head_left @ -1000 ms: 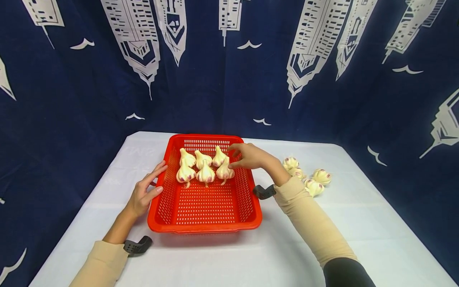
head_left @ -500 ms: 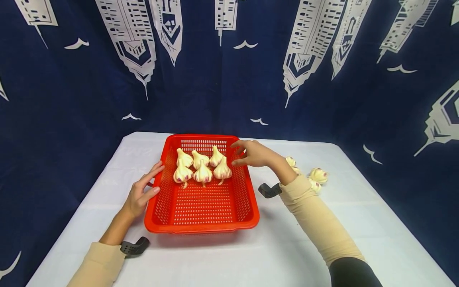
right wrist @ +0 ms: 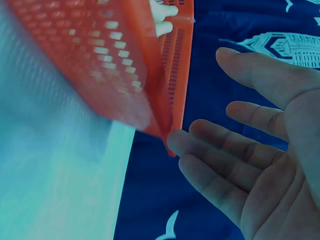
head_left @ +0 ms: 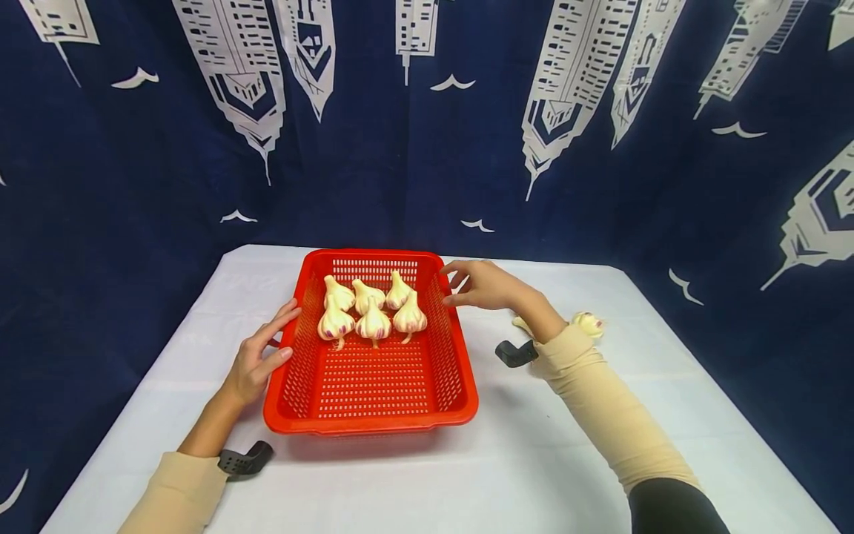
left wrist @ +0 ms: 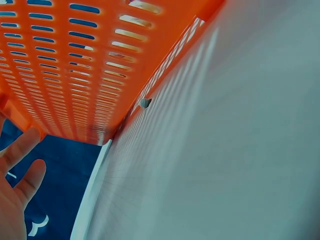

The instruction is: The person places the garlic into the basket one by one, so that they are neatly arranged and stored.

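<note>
Several garlic bulbs (head_left: 373, 320) sit in two rows in the far half of a red perforated plastic basket (head_left: 373, 424). My left hand (head_left: 256, 360) rests against the basket's left rim with its fingers extended. In the left wrist view, that hand's fingers (left wrist: 22, 150) lie by the basket's side wall. My right hand (head_left: 490, 285) hovers at the right rim near the far corner, holding nothing. Its fingers are loosely spread, as the right wrist view shows, with the fingertips (right wrist: 179, 141) close to the rim; whether they touch it I cannot tell.
More garlic bulbs lie on the white table (head_left: 534, 460) right of the basket. One garlic bulb (head_left: 588, 324) shows beside the right forearm (head_left: 607, 400); others are mostly hidden behind it. A dark blue printed curtain (head_left: 373, 163) hangs around the table's back and sides.
My right hand has moved right, away from the front-right garlic bulb and out to the basket's rim. The left hand stays at the left rim. The whole view has shifted slightly.
</note>
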Demonstrator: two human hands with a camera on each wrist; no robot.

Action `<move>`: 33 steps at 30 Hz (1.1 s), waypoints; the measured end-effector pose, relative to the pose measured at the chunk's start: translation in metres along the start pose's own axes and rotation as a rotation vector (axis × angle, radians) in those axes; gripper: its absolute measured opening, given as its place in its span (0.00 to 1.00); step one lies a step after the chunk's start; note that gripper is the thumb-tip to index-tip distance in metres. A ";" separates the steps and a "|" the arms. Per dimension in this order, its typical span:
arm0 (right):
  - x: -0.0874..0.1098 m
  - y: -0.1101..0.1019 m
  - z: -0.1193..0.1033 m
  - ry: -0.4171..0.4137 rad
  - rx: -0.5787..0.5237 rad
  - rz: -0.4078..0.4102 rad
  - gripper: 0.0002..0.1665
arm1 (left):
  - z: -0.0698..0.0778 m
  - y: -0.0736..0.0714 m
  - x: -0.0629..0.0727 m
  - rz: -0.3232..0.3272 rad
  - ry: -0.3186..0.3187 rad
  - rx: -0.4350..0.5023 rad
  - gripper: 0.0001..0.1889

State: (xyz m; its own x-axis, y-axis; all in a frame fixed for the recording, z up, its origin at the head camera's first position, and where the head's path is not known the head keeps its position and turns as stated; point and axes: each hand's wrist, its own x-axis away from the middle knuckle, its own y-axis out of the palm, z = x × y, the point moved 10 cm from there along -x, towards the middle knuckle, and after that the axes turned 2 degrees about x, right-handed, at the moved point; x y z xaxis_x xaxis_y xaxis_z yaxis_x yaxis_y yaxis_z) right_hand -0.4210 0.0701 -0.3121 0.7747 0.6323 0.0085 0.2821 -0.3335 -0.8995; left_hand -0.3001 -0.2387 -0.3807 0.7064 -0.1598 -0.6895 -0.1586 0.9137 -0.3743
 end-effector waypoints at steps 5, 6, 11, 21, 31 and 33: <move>0.009 -0.011 0.013 0.011 0.021 0.056 0.32 | 0.000 0.001 -0.001 -0.006 -0.007 0.001 0.30; 0.010 -0.012 0.015 0.011 0.025 0.066 0.31 | 0.001 0.001 -0.001 -0.008 -0.009 0.005 0.31; 0.020 -0.018 0.029 0.021 0.031 0.093 0.30 | 0.001 0.001 -0.001 -0.002 -0.011 0.018 0.31; 0.040 -0.026 0.057 0.040 0.057 0.109 0.28 | -0.001 0.000 0.000 -0.018 -0.002 -0.014 0.30; 0.051 -0.028 0.082 0.079 0.081 0.126 0.29 | -0.003 0.000 0.001 0.001 -0.005 0.002 0.31; 0.053 -0.028 0.088 0.095 0.080 0.127 0.29 | -0.003 0.001 0.001 0.002 -0.006 0.001 0.31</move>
State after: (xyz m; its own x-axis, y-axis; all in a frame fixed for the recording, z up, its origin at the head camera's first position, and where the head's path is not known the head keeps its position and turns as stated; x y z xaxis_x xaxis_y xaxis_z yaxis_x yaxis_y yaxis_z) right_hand -0.4378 0.1741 -0.3252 0.8524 0.5182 -0.0695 0.1353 -0.3471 -0.9280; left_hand -0.3014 -0.2393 -0.3832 0.7101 -0.1561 -0.6866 -0.1595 0.9142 -0.3727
